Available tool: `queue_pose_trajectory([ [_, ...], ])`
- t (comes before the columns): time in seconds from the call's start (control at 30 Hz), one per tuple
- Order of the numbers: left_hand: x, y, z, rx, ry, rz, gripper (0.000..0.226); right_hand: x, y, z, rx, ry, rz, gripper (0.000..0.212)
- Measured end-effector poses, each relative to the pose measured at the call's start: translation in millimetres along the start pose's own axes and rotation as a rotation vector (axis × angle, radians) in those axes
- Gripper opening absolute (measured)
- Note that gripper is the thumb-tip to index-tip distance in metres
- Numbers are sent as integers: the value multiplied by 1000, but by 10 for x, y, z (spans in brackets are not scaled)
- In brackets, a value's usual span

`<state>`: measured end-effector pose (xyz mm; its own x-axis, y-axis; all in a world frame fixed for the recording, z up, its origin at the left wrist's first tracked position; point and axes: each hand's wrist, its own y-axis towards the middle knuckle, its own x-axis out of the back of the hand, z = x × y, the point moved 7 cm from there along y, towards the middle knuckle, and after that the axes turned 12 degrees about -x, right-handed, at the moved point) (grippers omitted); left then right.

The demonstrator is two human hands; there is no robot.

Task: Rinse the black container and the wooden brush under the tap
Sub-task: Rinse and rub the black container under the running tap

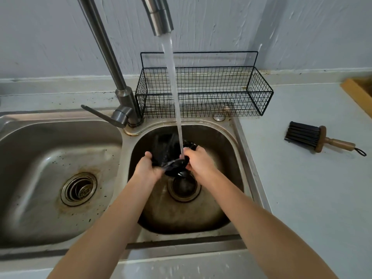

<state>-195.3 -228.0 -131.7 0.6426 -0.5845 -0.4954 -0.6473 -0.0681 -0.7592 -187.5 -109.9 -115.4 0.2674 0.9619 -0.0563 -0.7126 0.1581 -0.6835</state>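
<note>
Over the right sink basin I hold the black container tilted, and the running stream from the tap strikes its near rim. My left hand grips its left side and my right hand grips its right side. The wooden brush, with black bristles and a loop on its handle, lies on the counter to the right of the sink, apart from both hands.
A black wire basket stands behind the right basin, next to the tap's base and lever. The left basin is stained, with a drain strainer. A wooden edge shows at the far right of the counter.
</note>
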Motion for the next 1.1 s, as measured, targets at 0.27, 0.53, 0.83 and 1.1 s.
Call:
queue_pose_trajectory([
  [0.27,230,28,99,124,88,-46,42,-85,3,48,51,-264,-49,48],
  [0.53,339,48,62,100,220,-72,49,46,-42,-209,-123,-166,88,9],
  [0.83,35,-53,359,44,253,171,33,589,-75,-314,-202,-252,-117,27],
  [1.1,-173,-223,461,36,157,250,31,773,-176,-167,237,-708,-306,43],
])
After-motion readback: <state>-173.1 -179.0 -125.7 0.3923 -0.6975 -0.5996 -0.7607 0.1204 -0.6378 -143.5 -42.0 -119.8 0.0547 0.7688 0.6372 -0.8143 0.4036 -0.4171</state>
